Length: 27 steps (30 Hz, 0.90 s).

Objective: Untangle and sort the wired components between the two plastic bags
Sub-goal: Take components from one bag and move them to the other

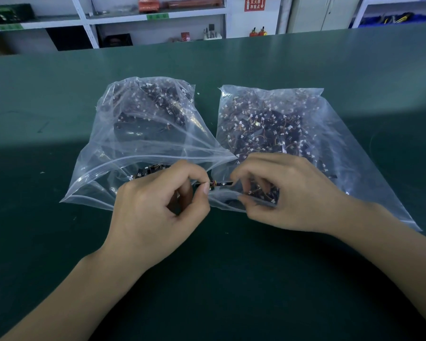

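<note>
My left hand (155, 205) and right hand (288, 193) pinch one wired component (217, 184) between both bag mouths, bare worktop (219, 267) near me

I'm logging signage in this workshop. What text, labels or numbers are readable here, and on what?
Red wall sign: white Chinese characters, seemingly "灭火器存放点", with a downward arrow; small, so uncertain.
Green shelf label: text too blurred to read.
Second green shelf label: unreadable.
Left bag, right bag: no print visible.
</note>
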Each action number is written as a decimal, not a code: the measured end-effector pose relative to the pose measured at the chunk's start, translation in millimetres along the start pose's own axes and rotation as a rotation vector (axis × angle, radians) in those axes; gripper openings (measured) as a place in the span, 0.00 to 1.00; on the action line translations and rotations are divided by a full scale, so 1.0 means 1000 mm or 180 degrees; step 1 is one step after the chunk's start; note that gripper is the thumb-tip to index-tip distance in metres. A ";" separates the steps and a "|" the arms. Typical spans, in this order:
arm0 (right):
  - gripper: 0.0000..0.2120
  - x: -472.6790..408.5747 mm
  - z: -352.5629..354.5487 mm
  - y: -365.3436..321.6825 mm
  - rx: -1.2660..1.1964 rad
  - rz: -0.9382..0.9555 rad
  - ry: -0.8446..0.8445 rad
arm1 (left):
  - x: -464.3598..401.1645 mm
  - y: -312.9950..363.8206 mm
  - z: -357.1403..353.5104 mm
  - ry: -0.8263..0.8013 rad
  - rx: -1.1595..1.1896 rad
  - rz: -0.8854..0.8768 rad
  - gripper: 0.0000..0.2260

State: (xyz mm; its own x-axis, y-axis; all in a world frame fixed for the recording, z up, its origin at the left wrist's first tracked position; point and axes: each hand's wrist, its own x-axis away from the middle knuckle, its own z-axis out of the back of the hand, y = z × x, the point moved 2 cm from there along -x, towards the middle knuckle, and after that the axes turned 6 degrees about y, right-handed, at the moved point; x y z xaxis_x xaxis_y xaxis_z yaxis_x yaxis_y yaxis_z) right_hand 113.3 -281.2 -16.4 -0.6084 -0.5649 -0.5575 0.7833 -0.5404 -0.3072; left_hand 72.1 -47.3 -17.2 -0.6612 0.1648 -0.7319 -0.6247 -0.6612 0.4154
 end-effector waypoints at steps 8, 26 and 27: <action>0.12 0.000 -0.002 0.002 -0.0392 -0.0156 0.0330 | 0.003 0.001 -0.009 -0.0330 -0.0088 -0.0329 0.03; 0.12 -0.001 -0.004 -0.003 -0.0459 -0.0080 0.0378 | 0.004 -0.004 -0.018 -0.0489 -0.0330 0.0151 0.11; 0.12 -0.001 -0.003 -0.003 -0.0445 -0.0066 0.0380 | 0.003 -0.007 -0.015 -0.0458 -0.0466 0.0245 0.12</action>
State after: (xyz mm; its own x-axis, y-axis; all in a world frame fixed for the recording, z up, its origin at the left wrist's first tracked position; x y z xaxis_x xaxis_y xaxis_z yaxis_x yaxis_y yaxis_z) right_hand 111.9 -277.1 -17.6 -0.6116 -0.4720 -0.6350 0.7860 -0.4546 -0.4191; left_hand 80.2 -53.4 -30.6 -0.7637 0.2056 -0.6120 -0.5100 -0.7734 0.3766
